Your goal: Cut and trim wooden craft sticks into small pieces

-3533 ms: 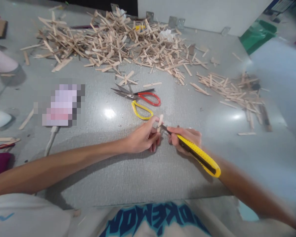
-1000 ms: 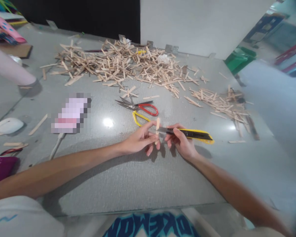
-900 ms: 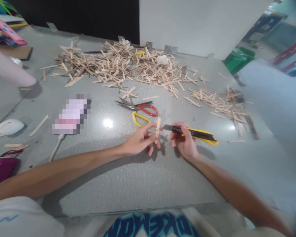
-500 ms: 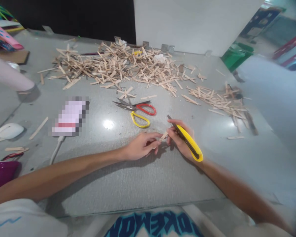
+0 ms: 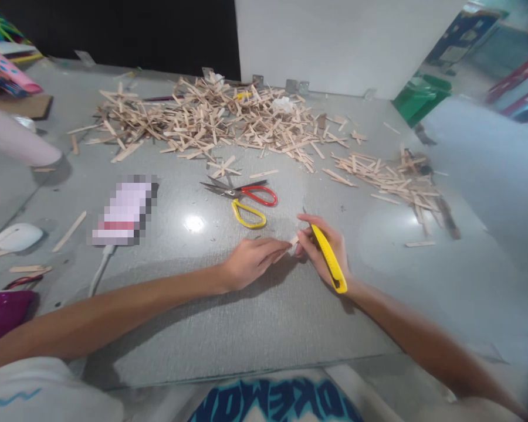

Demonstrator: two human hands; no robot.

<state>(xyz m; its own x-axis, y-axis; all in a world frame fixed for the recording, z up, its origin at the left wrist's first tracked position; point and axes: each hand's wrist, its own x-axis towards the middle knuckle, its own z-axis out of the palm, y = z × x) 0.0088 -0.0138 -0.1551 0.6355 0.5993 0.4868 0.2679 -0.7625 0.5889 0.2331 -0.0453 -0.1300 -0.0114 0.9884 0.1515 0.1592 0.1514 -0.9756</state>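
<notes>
My right hand is closed around a yellow utility knife, its blade pointing up and away past the fingers. Between the two hands is a small piece of wooden stick. My left hand pinches that piece at its near end, and the fingertips of my right hand are at its other end. Just beyond the hands lie scissors with one red and one yellow handle, blades spread. A wide heap of wooden sticks covers the back of the table.
A smaller stick pile lies at the right. On the left are a blurred-out phone with a white cable, a white rounded case and a purple object. A green bin stands beyond the table.
The utility knife has turned more upright, its handle end shifting left. My left fingers have closed together over the stick piece, which now shows less.
</notes>
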